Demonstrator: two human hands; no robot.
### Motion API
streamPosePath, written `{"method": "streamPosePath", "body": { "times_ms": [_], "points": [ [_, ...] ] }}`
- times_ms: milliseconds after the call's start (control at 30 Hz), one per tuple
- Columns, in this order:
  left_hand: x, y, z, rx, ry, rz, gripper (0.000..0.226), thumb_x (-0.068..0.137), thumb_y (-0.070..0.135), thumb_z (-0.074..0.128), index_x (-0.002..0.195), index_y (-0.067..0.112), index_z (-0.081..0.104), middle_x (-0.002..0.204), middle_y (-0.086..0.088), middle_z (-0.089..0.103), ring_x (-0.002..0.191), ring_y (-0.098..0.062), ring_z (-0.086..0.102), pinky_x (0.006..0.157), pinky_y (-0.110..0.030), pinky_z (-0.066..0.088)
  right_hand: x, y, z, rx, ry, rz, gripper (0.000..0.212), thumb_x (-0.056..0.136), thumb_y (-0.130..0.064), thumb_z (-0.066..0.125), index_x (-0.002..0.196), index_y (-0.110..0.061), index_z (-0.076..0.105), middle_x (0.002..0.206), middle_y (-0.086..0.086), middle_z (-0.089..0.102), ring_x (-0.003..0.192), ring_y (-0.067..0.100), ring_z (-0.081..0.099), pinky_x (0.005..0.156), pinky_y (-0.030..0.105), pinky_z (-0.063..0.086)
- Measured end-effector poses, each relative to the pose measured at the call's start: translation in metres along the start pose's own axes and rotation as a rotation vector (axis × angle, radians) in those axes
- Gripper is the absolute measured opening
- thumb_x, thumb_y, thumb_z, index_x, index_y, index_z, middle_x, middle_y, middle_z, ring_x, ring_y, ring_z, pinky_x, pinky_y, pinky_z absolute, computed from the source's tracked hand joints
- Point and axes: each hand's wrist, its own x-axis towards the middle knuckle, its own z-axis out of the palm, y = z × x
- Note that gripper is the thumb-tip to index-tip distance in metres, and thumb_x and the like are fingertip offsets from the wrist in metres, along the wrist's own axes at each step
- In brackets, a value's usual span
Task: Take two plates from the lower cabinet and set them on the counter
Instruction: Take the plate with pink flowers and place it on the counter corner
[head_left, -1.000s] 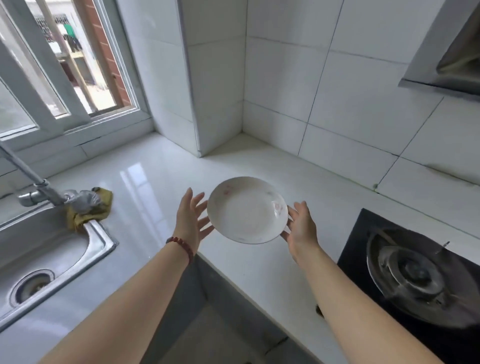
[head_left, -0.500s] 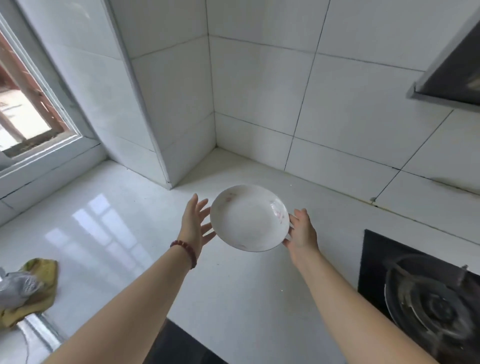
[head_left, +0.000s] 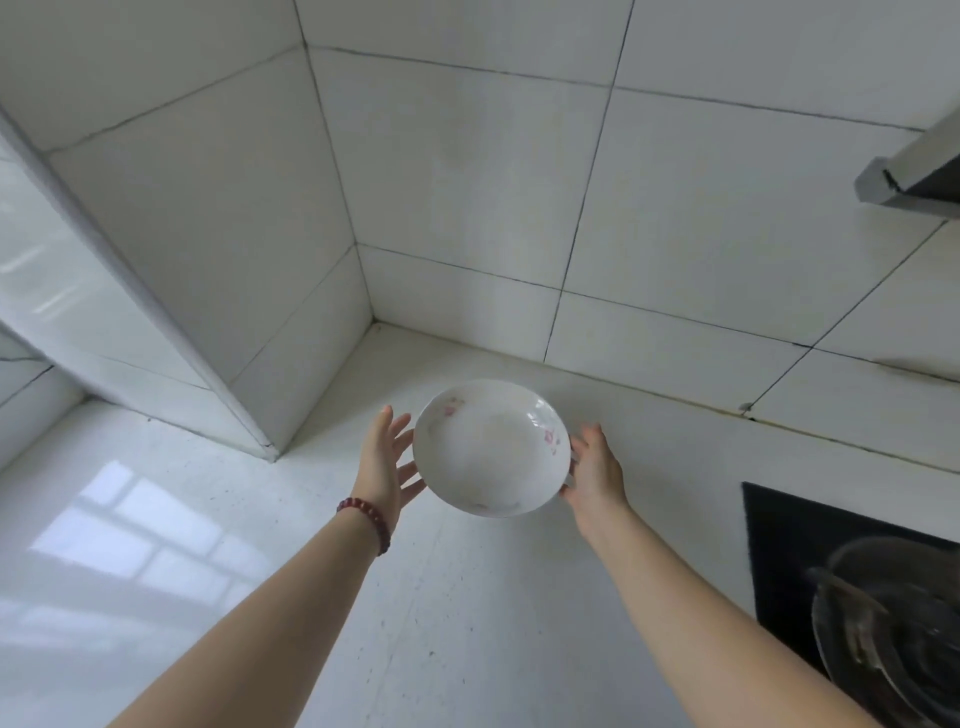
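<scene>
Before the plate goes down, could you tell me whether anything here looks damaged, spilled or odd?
Nothing spilled or broken. The plate hangs tilted above the counter, merely pressed between the left hand and right hand with straight fingers, which looks insecure. Its pink marks look like decoration.

Large white wall tiles (head_left: 467, 182) with dark grout meet in a corner, and a tiled pillar (head_left: 208, 234) juts out on the left. The glossy white bench (head_left: 467, 597) mirrors a bright window pattern (head_left: 140, 540) at left. A black hob (head_left: 789, 561) sits at right, with a grey hood (head_left: 914, 182) above it.
</scene>
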Motion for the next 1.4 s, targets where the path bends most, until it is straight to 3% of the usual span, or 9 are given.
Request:
{"method": "streamPosePath", "body": {
  "times_ms": [67,200,433,533,700,933,1200,1400],
  "points": [
    [0.017,0.000,0.001,0.005,0.006,-0.010,0.060,0.087,0.061,0.034,0.134,0.026,0.044,0.143,0.001,0.043,0.123,-0.031,0.046,0.091,-0.040,0.042,0.016,0.001,0.006,-0.007,0.018,0.016,0.040,0.097,-0.043,0.030,0.079,-0.017,0.054,0.084,-0.017,0.060,0.093,0.010,0.056,0.087,0.043,0.047],
    [0.049,-0.002,0.003,0.002,0.028,-0.044,0.058,0.087,0.060,0.035,0.132,0.026,0.045,0.143,0.001,0.043,0.118,-0.029,0.047,0.092,-0.041,0.041,0.043,0.007,0.017,-0.022,0.048,0.038,0.036,0.097,-0.042,0.029,0.078,-0.022,0.052,0.080,-0.009,0.060,0.078,0.013,0.059,0.073,0.036,0.047],
    [0.088,-0.004,0.001,-0.011,0.059,-0.070,0.056,0.087,0.060,0.035,0.131,0.027,0.046,0.141,0.004,0.045,0.111,-0.026,0.048,0.085,-0.038,0.041,0.079,0.015,0.035,-0.056,0.074,0.063,0.035,0.096,-0.040,0.029,0.098,-0.020,0.057,0.094,-0.007,0.063,0.084,0.012,0.060,0.064,0.030,0.047],
    [0.100,-0.002,0.000,-0.016,0.093,-0.050,0.054,0.088,0.057,0.036,0.130,0.027,0.047,0.140,0.004,0.046,0.113,-0.027,0.048,0.088,-0.039,0.041,0.088,0.015,0.046,-0.038,0.063,0.070,0.033,0.097,-0.041,0.030,0.104,-0.021,0.055,0.094,-0.008,0.062,0.087,0.012,0.060,0.068,0.031,0.048],
    [0.117,0.003,-0.004,-0.032,0.138,-0.033,0.051,0.089,0.054,0.035,0.129,0.025,0.048,0.139,0.005,0.047,0.112,-0.025,0.050,0.090,-0.040,0.041,0.102,0.016,0.063,-0.038,0.033,0.055,0.024,0.098,-0.042,0.028,0.096,-0.030,0.049,0.086,-0.015,0.057,0.081,0.006,0.056,0.076,0.033,0.046],
    [0.129,0.006,-0.009,-0.041,0.160,-0.022,0.046,0.090,0.053,0.034,0.123,0.026,0.050,0.138,0.005,0.048,0.111,-0.024,0.050,0.089,-0.040,0.042,0.110,0.018,0.072,-0.069,0.027,0.045,0.026,0.098,-0.043,0.027,0.104,-0.030,0.048,0.086,-0.017,0.057,0.079,0.003,0.055,0.064,0.028,0.047],
    [0.133,0.009,-0.012,-0.046,0.181,-0.023,0.051,0.090,0.054,0.034,0.127,0.024,0.049,0.139,0.005,0.048,0.114,-0.025,0.050,0.091,-0.041,0.041,0.112,0.021,0.079,-0.079,0.021,0.031,0.035,0.098,-0.043,0.026,0.122,-0.027,0.046,0.090,-0.017,0.056,0.083,0.003,0.056,0.066,0.029,0.047],
    [0.137,0.010,-0.013,-0.042,0.183,-0.024,0.048,0.089,0.054,0.035,0.125,0.025,0.050,0.137,0.005,0.048,0.115,-0.026,0.048,0.090,-0.041,0.040,0.115,0.023,0.081,-0.066,0.021,0.026,0.024,0.098,-0.042,0.029,0.105,-0.029,0.048,0.089,-0.016,0.056,0.081,0.003,0.055,0.062,0.027,0.046]
  ]
}}
